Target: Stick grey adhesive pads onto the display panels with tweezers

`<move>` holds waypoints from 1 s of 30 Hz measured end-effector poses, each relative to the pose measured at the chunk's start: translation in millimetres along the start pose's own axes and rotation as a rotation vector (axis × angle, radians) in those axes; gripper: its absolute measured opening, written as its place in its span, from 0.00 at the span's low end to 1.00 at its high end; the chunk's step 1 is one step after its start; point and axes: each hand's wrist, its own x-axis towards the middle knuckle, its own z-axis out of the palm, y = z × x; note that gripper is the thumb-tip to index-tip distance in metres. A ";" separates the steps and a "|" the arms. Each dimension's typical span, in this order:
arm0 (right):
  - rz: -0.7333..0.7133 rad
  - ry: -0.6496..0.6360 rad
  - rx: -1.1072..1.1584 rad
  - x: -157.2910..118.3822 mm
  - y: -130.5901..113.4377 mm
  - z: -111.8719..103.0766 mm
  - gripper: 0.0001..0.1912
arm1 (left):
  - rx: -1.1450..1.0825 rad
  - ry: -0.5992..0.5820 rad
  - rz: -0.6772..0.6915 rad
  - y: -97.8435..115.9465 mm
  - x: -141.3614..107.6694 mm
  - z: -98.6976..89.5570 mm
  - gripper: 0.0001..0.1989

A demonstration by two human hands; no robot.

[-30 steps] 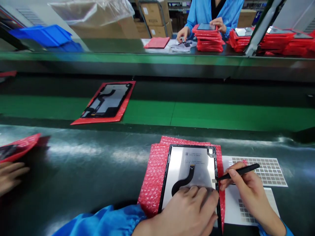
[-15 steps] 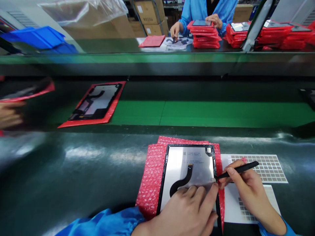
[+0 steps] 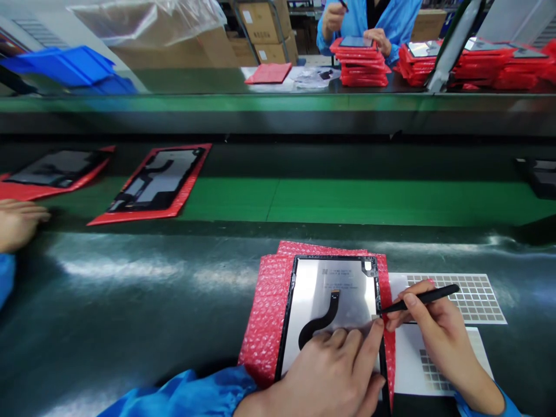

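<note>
A tablet screen panel (image 3: 354,307) lies with its silver back up and a black frame around it. A black flex cable (image 3: 324,321) curves across its back. Under the panel is pink bubble wrap (image 3: 266,313). My left hand (image 3: 332,370) rests over the panel's lower part, fingers stretched out, index fingertip at the right edge beside a small pale sticker (image 3: 375,317). In a pinch, my right hand (image 3: 443,333) holds black tweezers (image 3: 428,296), their tip at that same edge just above my left index finger.
White sticker sheets (image 3: 482,298) lie right of the panel. Beyond runs a green conveyor belt (image 3: 321,200) carrying panels on red wrap (image 3: 152,179). A co-worker's hand (image 3: 19,223) is at the far left. Another person sits opposite behind stacked red packs (image 3: 362,63).
The panels on the belt have moved left. At far left, a co-worker's hand has let go of a panel in red wrap. The person opposite has raised a hand. My hands barely move.
</note>
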 end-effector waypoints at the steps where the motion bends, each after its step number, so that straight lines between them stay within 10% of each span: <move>1: -0.006 0.002 0.008 -0.7 -1.1 -0.3 0.15 | 0.000 -0.004 0.000 0.2 -0.1 0.6 0.32; 11: -0.182 0.160 -0.175 -17.4 -17.4 -28.3 0.13 | -0.004 0.003 -0.032 0.6 -5.5 8.2 0.36; 30: 0.115 0.295 -0.429 -73.7 -1.3 -43.7 0.17 | 0.002 -0.027 -0.072 7.1 -3.5 2.3 0.33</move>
